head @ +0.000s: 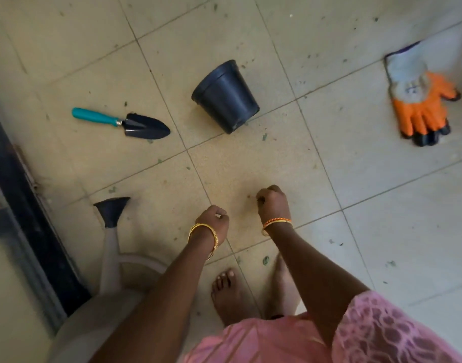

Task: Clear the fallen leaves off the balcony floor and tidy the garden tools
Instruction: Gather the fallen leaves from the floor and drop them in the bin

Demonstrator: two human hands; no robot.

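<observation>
Small green leaf bits (265, 260) lie scattered over the tiled floor (381, 179), thickest toward the top of the frame. The trowel (122, 122) with its teal handle lies at centre left, the black pot (226, 96) on its side at upper centre, and the orange gloves (419, 100) stacked at the right edge. My left hand (214, 222) and right hand (273, 205) hang at lower centre, fingers curled into loose fists; whether they pinch anything I cannot tell. A watering can (112, 258) sits at lower left.
</observation>
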